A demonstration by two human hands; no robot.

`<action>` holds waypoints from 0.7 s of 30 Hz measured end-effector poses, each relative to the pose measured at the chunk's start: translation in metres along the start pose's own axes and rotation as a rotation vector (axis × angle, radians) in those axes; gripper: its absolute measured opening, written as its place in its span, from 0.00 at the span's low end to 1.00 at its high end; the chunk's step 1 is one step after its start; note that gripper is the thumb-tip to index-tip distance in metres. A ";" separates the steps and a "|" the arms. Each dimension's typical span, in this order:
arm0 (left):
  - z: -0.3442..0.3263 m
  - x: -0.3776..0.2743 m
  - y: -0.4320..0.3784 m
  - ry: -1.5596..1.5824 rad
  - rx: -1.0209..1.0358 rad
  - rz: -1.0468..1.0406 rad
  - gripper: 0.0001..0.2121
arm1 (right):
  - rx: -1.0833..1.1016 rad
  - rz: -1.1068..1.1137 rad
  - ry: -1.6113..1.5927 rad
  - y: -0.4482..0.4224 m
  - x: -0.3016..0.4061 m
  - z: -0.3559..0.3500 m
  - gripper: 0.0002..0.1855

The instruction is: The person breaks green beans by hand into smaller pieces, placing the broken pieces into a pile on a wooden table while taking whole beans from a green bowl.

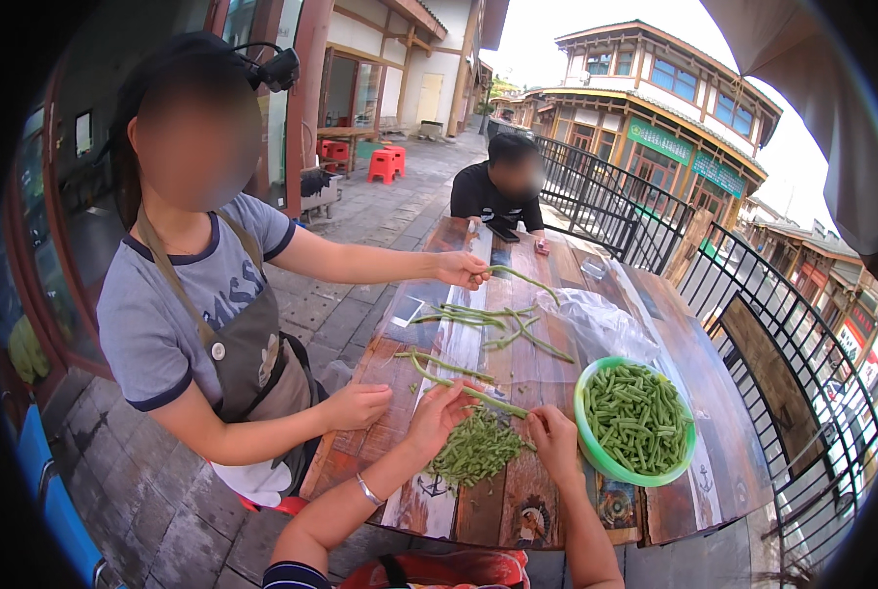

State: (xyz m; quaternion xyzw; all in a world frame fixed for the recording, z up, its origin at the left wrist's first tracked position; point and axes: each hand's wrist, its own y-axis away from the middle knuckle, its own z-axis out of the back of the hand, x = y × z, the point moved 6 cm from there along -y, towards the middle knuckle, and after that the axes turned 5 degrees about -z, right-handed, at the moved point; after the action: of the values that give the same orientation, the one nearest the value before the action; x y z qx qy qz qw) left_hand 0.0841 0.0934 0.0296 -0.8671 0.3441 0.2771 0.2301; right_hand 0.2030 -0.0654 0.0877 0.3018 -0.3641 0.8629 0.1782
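A long green bean (494, 401) stretches between my hands above the wooden table (380, 471). My left hand (441, 414), with a silver bangle on its wrist, holds it near the middle, and my right hand (553, 434) pinches its right end. Below them lies a pile of trimmed bean ends and scraps (479, 449). To the right of my right hand is a green plastic basin (590, 456) full of short-cut bean pieces (638, 420). Several whole long beans (476, 316) rest further up the table, left of a crumpled clear plastic bag (605, 324).
A person in an apron (255, 383) sits at the left, one hand holding another long bean (525, 280), the other near my left hand. Another person (494, 184) leans on the far end by a phone (503, 233). A black metal railing (792, 346) borders the right side.
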 end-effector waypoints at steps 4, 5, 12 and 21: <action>0.004 -0.002 0.001 -0.066 -0.073 -0.024 0.08 | -0.041 -0.091 -0.145 0.000 -0.001 -0.002 0.06; 0.005 -0.003 0.003 -0.112 -0.116 -0.045 0.08 | -0.062 -0.089 -0.180 0.000 -0.001 -0.002 0.07; -0.023 -0.022 0.019 -0.519 -0.042 -0.329 0.06 | -0.092 -0.104 -0.052 0.000 -0.022 -0.013 0.06; -0.076 -0.034 0.055 -1.193 0.356 -0.943 0.07 | -0.084 -0.098 -0.136 0.000 -0.041 -0.036 0.09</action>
State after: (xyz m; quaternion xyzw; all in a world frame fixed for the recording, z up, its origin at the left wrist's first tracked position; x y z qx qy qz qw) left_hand 0.0476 0.0281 0.0960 -0.5762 -0.2033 0.5100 0.6054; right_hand 0.2199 -0.0427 0.0412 0.3694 -0.3960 0.8146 0.2077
